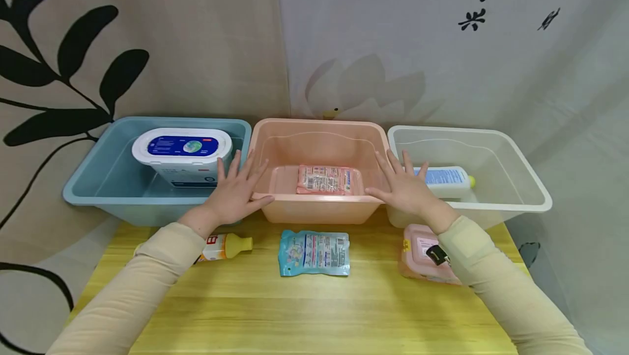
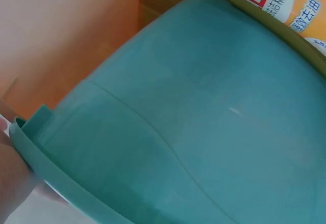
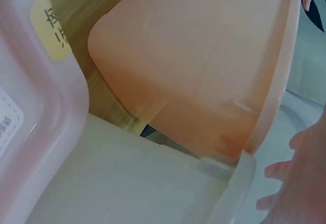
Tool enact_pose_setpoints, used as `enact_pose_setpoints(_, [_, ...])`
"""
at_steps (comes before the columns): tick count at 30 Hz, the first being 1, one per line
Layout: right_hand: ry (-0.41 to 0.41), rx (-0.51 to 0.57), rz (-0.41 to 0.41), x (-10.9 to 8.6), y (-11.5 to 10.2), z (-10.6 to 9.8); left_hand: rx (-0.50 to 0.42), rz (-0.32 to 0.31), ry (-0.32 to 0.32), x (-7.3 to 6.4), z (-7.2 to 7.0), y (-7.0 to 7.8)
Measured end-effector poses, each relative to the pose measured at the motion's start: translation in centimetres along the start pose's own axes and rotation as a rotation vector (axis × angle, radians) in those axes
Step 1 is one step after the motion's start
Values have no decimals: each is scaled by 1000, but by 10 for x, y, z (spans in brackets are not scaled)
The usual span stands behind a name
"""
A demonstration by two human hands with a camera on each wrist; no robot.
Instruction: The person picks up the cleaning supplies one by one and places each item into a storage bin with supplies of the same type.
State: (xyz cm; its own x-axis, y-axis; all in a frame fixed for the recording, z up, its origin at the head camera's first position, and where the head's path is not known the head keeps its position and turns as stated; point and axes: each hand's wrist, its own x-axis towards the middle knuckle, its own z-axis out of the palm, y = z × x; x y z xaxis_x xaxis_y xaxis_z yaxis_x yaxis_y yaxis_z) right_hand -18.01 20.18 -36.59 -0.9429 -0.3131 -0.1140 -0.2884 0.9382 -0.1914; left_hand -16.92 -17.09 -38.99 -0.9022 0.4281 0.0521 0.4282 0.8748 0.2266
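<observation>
My left hand (image 1: 236, 192) lies with spread, straight fingers over the spot where the blue bin (image 1: 147, 200) meets the pink bin (image 1: 319, 199). Fingers spread likewise, my right hand (image 1: 409, 187) is over the junction of the pink bin and the white bin (image 1: 496, 207). Neither hand grips anything. A white lidded wipes tub (image 1: 194, 166) stands in the blue bin. The pink bin holds a pink printed packet (image 1: 324, 180). In the white bin lies a white bottle (image 1: 449, 180) with a yellow cap, partly hidden behind my right hand.
On the wooden table (image 1: 304, 317), in front of the bins, are a yellow-capped bottle (image 1: 216, 247) partly under my left sleeve, a blue pouch (image 1: 314, 254), and a pink box (image 1: 420, 251) partly behind my right sleeve. A patterned curtain (image 1: 196, 43) hangs behind the bins.
</observation>
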Motion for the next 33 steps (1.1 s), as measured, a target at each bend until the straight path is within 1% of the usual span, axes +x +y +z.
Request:
enact_pose_setpoints(3, [-2,4,-2,-1,0,1,3,-9,-2,-1,3,-2])
enact_pose_setpoints(5, [-1,3,-4,-1,0,2,9,-10,-14,-1,4,-3])
enact_pose_setpoints(10, [17,1,-20,-3,2,5,61,-3,-60,0,7,-4])
enact_pose_setpoints(14, [39,2,-38,-7,1,7,66,3,-78,1,5,-4])
enact_pose_setpoints(19, [37,1,-68,-15,-2,9,54,0,-103,4,2,-2])
enact_pose_setpoints(26, [50,-11,-122,-28,-11,18,70,1,-116,5,3,-3])
enact_pose_setpoints(33, [107,-49,-223,-45,-28,28,85,0,-119,4,5,-4])
